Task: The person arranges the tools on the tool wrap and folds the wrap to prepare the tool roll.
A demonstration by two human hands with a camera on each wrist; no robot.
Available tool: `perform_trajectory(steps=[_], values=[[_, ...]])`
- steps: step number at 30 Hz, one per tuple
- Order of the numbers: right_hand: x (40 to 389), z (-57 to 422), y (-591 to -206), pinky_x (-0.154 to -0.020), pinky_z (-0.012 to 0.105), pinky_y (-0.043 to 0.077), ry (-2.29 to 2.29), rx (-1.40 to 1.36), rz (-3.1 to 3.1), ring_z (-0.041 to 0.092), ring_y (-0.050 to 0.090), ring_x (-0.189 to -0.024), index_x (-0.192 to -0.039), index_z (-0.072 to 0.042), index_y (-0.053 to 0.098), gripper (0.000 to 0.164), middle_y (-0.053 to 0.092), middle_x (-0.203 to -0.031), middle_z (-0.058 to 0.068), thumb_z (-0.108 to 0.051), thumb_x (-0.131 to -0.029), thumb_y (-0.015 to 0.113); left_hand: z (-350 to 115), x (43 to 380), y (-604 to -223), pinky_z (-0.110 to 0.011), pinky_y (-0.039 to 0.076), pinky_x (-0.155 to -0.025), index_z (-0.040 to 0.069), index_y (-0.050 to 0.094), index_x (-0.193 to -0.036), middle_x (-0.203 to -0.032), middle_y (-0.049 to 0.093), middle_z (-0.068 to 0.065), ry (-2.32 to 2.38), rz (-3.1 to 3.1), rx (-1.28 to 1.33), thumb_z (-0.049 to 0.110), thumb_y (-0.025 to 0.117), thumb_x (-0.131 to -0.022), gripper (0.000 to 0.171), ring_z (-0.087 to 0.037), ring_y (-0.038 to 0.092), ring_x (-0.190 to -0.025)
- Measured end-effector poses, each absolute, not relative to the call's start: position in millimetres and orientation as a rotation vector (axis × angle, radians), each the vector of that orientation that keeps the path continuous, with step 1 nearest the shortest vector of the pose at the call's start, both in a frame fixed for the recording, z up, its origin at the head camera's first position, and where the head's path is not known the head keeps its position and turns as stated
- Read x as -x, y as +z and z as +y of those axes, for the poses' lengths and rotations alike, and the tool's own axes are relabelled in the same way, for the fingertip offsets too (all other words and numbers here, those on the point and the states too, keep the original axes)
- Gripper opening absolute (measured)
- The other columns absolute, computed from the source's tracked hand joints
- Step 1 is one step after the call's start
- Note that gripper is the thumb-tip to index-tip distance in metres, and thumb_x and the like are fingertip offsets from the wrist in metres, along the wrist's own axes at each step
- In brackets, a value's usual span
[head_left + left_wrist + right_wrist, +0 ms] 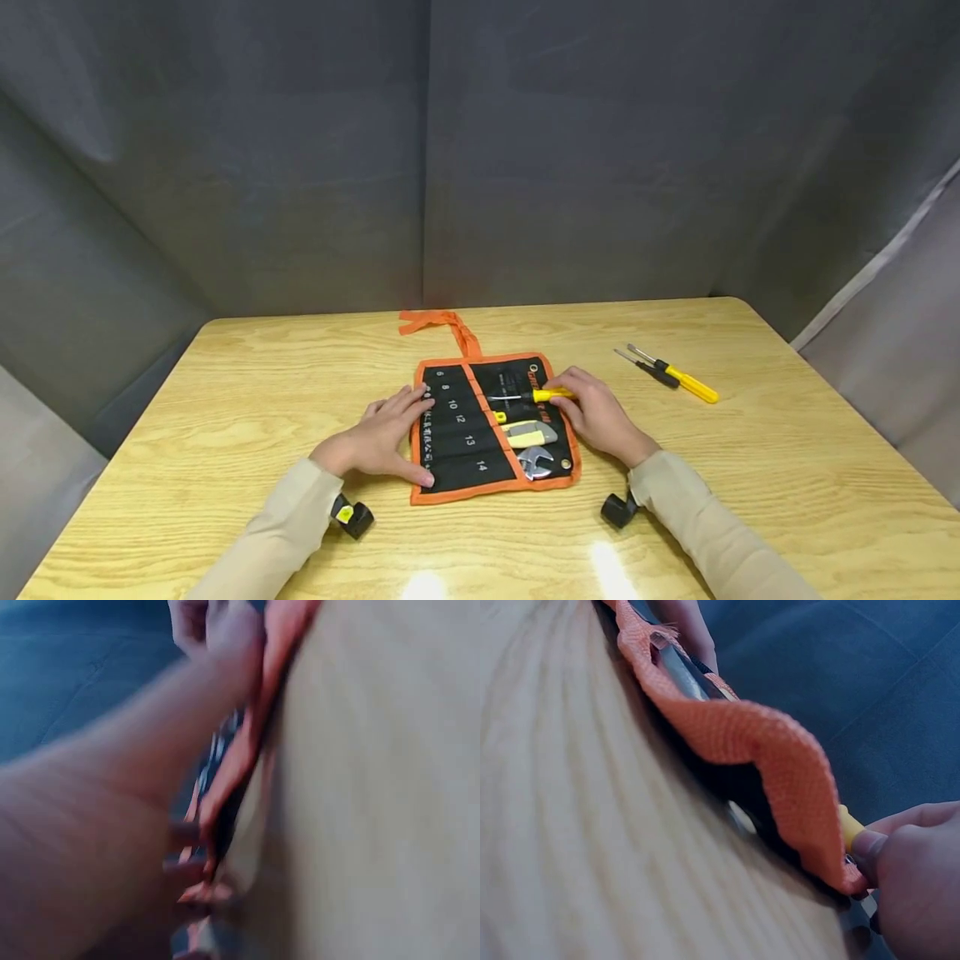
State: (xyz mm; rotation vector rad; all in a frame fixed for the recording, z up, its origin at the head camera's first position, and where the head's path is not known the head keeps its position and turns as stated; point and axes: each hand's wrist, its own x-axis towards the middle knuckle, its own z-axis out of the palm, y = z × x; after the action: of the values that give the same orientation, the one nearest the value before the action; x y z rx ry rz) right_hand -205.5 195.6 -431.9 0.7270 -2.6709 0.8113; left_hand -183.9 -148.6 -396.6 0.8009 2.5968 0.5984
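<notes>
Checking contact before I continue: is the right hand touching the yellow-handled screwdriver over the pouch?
Touching. The head view shows the right hand pinching the screwdriver's yellow handle; the right wrist view shows the thumb against it.

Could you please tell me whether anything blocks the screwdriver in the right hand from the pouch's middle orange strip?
Nothing visible does: the right hand holds the screwdriver with its tip at the orange strip; the adjustable wrench lies aside.
</notes>
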Motion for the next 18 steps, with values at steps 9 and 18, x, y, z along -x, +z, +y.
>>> perform_trajectory(steps=[9, 18], values=[[205.3, 201.1, -435.4, -0.078, 0.037, 0.050, 0.807, -0.684, -2.714, 0.015, 0.056, -0.088, -0.105, -0.012, 0.070, 0.016, 0.061, -0.099, 0.002, -0.009, -0.091, 0.066, -134.1, 207.3, -388.4, -0.049, 0.036, -0.103, 0.013, 0.044, -0.143, -0.137, 0.047, -0.014, 0.637, 2.722, -0.735, 0.048, 0.068, -0.086, 0.071, -0.029, 0.042, -0.124], [205.3, 198.0, -433.2, -0.079, 0.038, 0.049, 0.803, -0.683, -2.730, 0.015, 0.055, -0.090, -0.107, -0.012, 0.069, 0.016, 0.059, -0.099, 0.002, -0.011, -0.092, 0.064, -106.4, 230.4, -385.2, -0.023, 0.034, -0.053, 0.015, 0.059, -0.128, -0.052, 0.038, 0.005, 0.775, 2.621, -0.920, 0.028, 0.061, -0.095, 0.035, -0.010, 0.035, -0.045]])
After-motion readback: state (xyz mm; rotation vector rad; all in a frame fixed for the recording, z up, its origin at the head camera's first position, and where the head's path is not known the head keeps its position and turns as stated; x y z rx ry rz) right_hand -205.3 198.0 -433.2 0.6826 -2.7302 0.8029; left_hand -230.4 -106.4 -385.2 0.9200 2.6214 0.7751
